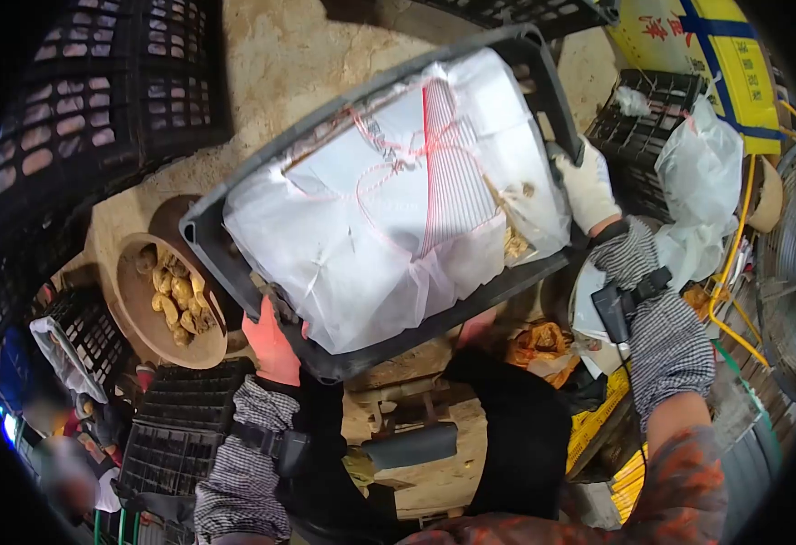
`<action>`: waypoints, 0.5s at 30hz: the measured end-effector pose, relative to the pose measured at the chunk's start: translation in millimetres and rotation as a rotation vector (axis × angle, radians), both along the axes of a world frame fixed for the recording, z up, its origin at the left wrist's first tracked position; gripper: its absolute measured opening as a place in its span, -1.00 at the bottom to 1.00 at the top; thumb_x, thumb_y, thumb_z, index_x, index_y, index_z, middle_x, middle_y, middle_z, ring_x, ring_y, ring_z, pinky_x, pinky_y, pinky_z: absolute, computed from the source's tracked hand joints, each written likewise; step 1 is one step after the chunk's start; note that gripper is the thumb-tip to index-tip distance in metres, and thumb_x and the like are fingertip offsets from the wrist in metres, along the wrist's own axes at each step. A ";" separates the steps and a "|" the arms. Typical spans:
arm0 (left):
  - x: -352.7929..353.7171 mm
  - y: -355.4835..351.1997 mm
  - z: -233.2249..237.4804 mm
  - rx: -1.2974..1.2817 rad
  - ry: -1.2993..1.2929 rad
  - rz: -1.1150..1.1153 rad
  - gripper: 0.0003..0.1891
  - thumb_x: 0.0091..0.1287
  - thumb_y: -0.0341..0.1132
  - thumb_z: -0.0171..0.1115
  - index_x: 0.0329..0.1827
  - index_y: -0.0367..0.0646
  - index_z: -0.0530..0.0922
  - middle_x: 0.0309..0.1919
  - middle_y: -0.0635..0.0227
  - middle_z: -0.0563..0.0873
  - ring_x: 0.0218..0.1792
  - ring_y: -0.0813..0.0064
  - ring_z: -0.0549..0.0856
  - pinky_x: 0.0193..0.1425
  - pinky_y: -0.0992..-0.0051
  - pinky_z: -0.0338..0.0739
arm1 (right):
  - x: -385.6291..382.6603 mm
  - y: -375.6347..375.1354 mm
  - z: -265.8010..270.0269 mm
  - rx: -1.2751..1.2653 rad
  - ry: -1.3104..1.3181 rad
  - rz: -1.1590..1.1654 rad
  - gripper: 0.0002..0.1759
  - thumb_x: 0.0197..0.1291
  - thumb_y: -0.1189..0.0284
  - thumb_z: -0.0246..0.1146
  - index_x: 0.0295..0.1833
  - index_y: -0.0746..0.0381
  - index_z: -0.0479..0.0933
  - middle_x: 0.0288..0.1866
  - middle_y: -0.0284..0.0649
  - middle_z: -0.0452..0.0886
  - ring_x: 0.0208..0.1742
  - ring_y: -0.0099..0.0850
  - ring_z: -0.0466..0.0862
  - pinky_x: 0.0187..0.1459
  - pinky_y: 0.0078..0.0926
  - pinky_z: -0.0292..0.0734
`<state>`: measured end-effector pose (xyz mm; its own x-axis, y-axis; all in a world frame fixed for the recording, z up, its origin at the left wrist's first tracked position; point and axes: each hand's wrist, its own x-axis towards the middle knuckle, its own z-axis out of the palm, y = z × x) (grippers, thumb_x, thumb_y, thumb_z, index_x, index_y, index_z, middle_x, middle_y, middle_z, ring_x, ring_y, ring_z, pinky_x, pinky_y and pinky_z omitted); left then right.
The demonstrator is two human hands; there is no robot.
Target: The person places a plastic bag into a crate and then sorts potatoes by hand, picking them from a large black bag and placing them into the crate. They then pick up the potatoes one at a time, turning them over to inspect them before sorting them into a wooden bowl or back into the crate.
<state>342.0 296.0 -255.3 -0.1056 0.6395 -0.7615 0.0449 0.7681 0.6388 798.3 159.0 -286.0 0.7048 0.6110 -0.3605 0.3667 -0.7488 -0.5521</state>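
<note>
- Nearest are the person's dark-clothed legs, and between them a dark padded bar. The grey crate is above, in front of the body, and it seems to be held up; if it is lowered carelessly, it could knock this bar or the knees.
- The left hand, in a pink glove, has its fingers closed on the near left corner of the grey crate. This hold looks rather small, so a heavy load could pull the corner out of the glove.
- The right hand, in a pale glove, has its fingers holding the right end wall. The two hands are not at the same level along the crate, therefore it could tip if one side is raised faster.
- Inside the grey crate lies a white package, with thin plastic around it and red string tied across it. The plastic could tear or catch if it rubs on the rim.
- To the left, just beside the crate, stands a brown bowl with knobbly yellowish pieces. A swing to this side could hit it and spill them.
- Farther, at upper left, are black crates; at upper right, a yellow box.
</note>
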 end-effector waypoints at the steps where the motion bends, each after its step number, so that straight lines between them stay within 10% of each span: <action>1: 2.3 2.2 4.6 -0.010 -0.031 -0.019 -0.74 0.46 -0.31 0.10 0.11 -0.25 0.48 -0.13 0.30 0.64 -0.20 0.45 0.67 -0.23 0.42 0.60 | -1.8 -0.1 0.0 0.024 0.016 -0.005 -0.66 0.14 0.41 0.29 0.00 0.35 0.54 -0.20 0.11 0.65 -0.15 0.01 0.64 -0.08 -0.30 0.52; 6: -16.7 -1.2 -12.3 0.046 -0.114 -0.206 -0.85 0.48 -0.29 0.10 -0.12 -0.19 0.50 -0.50 0.47 0.53 -0.48 0.61 0.54 -0.45 0.57 0.41 | -3.3 -3.3 -1.7 0.058 -0.066 0.018 -0.69 0.19 0.37 0.24 0.00 0.31 0.55 -0.19 0.06 0.65 -0.19 -0.05 0.63 -0.12 -0.31 0.51; 15: -26.9 2.4 -37.4 0.162 -0.285 -0.204 -0.83 0.41 -0.27 0.17 -0.36 -0.10 0.52 -0.58 0.53 0.49 -0.52 0.67 0.49 -0.43 0.56 0.38 | -1.7 -2.1 -4.7 -0.080 -0.336 0.086 -0.40 0.23 0.10 0.23 0.24 0.28 0.42 0.10 0.14 0.58 0.19 -0.01 0.54 0.14 -0.17 0.44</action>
